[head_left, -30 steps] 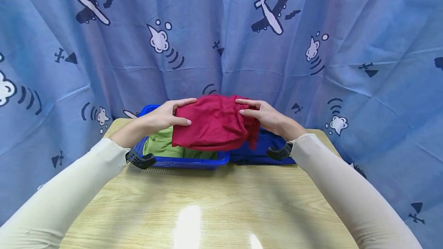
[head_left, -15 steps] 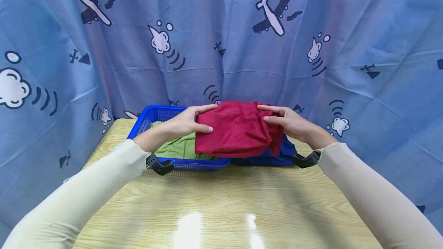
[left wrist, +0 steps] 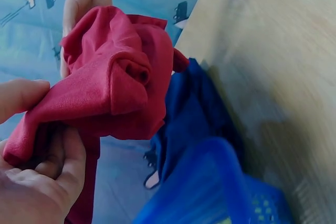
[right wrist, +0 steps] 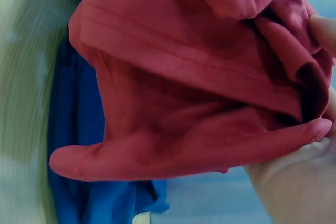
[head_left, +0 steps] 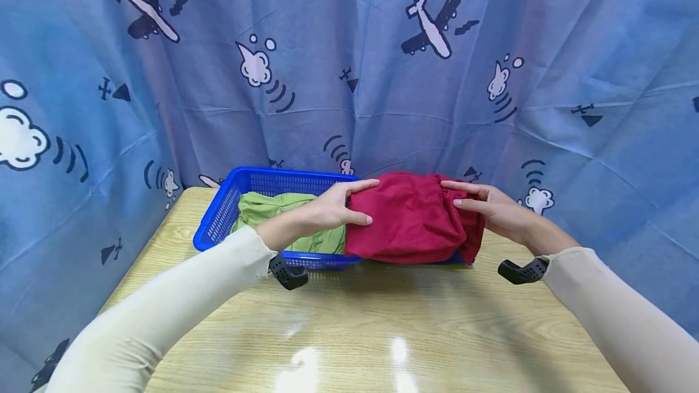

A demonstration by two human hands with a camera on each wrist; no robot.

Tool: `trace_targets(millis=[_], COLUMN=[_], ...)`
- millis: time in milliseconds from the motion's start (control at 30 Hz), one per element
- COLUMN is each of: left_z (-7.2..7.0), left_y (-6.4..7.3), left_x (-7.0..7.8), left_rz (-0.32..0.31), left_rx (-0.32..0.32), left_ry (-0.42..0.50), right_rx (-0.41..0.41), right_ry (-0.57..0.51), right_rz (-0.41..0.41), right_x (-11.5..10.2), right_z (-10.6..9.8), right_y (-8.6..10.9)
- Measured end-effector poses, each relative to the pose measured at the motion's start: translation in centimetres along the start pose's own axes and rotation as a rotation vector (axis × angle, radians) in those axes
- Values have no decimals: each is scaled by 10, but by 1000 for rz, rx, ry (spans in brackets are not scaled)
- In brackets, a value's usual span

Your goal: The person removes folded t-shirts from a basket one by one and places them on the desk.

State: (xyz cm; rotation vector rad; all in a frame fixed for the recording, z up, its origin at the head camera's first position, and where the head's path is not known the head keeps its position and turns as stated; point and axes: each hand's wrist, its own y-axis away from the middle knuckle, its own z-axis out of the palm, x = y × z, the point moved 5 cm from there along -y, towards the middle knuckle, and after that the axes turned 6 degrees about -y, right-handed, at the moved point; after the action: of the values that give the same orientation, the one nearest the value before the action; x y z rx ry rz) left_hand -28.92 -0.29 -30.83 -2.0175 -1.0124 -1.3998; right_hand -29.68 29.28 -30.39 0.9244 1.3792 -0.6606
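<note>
Both hands hold a folded red garment in the air, one at each end. My left hand pinches its left edge, thumb on the near face; the left wrist view shows fingers curled beneath the cloth. At the other end my right hand grips the bunched folds between thumb and fingers. A stitched hem and loose layers of the red garment show in the right wrist view. Below lies a folded dark blue garment, mostly hidden by the red one in the head view.
Left of the red garment stands a blue plastic basket with a green garment inside. The wooden table extends toward me. A blue curtain printed with airplanes hangs behind it.
Both hands have carried the red garment to the right and lower, from over the basket to above the dark blue garment. More of the basket and green garment now shows.
</note>
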Motion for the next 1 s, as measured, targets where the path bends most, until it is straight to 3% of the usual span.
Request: trace_targets(millis=[167, 467, 733, 1000], left_z=[20, 59, 90, 117], left_y=[-9, -30, -47, -61], left_x=[-1, -8, -20, -26], left_rz=[-8, 20, 5, -3], left_rx=[-14, -55, -83, -92], left_ry=[-5, 12, 30, 29], right_rx=[9, 48, -73, -87], right_ry=[29, 113, 79, 76], right_rz=[9, 112, 121, 158], right_x=[11, 33, 51, 63], right_z=[-15, -46, -66, -82], right_y=[14, 41, 58, 73])
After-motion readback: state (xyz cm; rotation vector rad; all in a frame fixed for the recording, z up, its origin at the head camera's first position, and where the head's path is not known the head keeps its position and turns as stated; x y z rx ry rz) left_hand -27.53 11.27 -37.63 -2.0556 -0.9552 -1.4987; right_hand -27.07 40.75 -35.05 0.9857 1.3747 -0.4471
